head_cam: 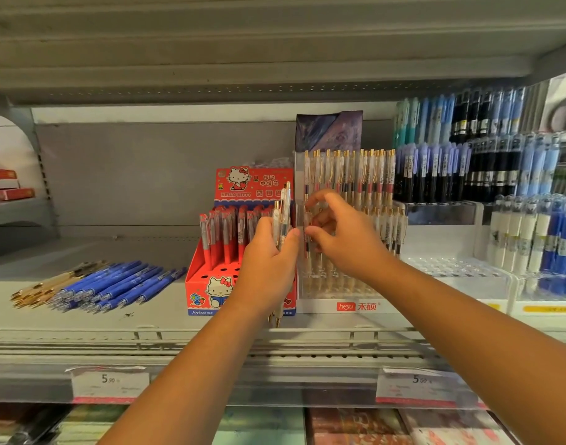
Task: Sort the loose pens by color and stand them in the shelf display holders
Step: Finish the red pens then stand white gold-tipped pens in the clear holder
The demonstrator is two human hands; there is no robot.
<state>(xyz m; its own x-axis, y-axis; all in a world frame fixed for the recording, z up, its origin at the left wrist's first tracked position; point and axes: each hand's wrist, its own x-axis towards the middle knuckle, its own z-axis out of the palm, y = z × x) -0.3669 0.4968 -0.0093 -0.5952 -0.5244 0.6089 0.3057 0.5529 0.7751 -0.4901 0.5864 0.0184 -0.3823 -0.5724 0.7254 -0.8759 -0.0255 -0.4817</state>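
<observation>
A shop shelf point(82, 319) of pens is seen from head height, with two bare forearms extended toward it. At the centre, a small bundle of pale pens with gold clips point(283, 213) is gripped upright in the left hand point(269, 252). The fingers are curled round the barrels, and the pen tips show below the wrist.

Just at 3 o'clock of the bundle, a single pen point(306, 247) is pinched between the thumb and fingertips of the right hand point(342, 239). It is held upright at the left edge of a clear display holder point(320, 293). The holder is filled with rows of gold-clipped pens. Its front strip is labelled "hesu" in white on red, followed by two red Chinese characters.

Just at 9 o'clock of the holder, a red cardboard box point(208, 284) is printed "HELLO KITTY" on its raised back card and "Joytop" at its lower front corner. Red pens point(224, 232) are stood in its back rows.

Farther toward 9 o'clock, a pile of loose blue pens point(114, 284) is laid flat on the shelf, with a few gold-toned pens point(41, 292) at its left edge. At 3 o'clock, clear tiered racks point(452, 268) are stocked with blue, black and white pens.

On the front rail, a price tag point(110, 380) at 7 o'clock is read as "5.90". A second price tag point(419, 380) at 5 o'clock is read as "5.00". The smaller print is blurred.
</observation>
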